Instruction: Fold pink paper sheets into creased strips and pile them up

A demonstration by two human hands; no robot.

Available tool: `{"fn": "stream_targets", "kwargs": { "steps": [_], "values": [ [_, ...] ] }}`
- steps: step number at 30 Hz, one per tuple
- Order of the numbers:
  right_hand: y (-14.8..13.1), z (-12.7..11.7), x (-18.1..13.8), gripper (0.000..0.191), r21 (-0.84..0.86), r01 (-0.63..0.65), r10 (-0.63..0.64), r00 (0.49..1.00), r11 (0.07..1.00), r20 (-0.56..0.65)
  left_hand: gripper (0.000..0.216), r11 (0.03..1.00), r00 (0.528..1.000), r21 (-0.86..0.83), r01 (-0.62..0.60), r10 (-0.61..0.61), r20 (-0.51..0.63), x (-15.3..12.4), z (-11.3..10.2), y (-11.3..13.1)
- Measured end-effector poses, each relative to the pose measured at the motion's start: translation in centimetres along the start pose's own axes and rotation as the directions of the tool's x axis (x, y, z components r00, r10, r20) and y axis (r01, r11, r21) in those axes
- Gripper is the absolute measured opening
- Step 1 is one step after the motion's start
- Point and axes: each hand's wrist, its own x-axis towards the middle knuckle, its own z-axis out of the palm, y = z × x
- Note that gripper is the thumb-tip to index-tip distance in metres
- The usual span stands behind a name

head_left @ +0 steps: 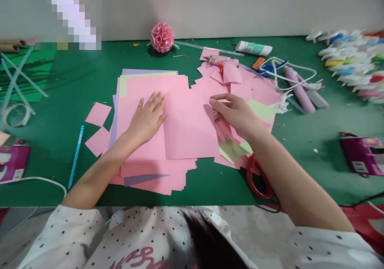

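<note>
A large pink sheet of paper (189,129) with a crease down its middle lies on a stack of pink, purple and pale green paper (177,181). My left hand (148,115) rests flat on the sheet's left half, fingers stretched out. At the sheet's right edge, my right hand (231,111) has thumb and forefinger closed on the paper, and the right half looks slightly raised. Beneath and beside that hand lie pink paper pieces (255,85) and pale green scraps (235,151). Red-handled scissors (259,181) lie partly under my right forearm.
A pink folded-paper ball (162,38) sits at the back by the wall. A blue pencil (76,157) and small pink squares (99,114) lie left. To the right are a glue tube (253,48), glue guns (298,89), a purple device (363,155) and a heap of white-and-coloured pieces (357,63).
</note>
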Motion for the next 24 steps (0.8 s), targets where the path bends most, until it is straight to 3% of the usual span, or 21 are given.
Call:
{"fn": "stream_targets", "kwargs": {
  "steps": [5,9,15,24],
  "values": [
    [0.3,1.2,2.9,0.031,-0.04,0.023,-0.025,0.998,0.999,-0.06,0.06,0.997,0.999,0.069,0.024,-0.026,0.027,0.6,0.7,-0.6],
    [0.3,1.6,3.5,0.03,-0.194,0.062,-0.075,0.996,0.979,-0.058,0.058,0.996,0.999,0.088,0.033,-0.034,0.005,0.4,0.6,-0.6],
    [0.0,2.0,3.1,0.026,-0.513,0.157,-0.213,0.976,0.844,-0.05,0.061,0.994,0.998,0.099,0.052,-0.048,-0.04,0.7,0.9,-1.1],
    [0.9,1.8,3.3,0.02,-0.71,0.237,-0.285,0.957,0.664,0.052,0.063,0.982,0.994,0.158,0.105,-0.107,0.007,0.7,1.0,-1.0]
  ]
}}
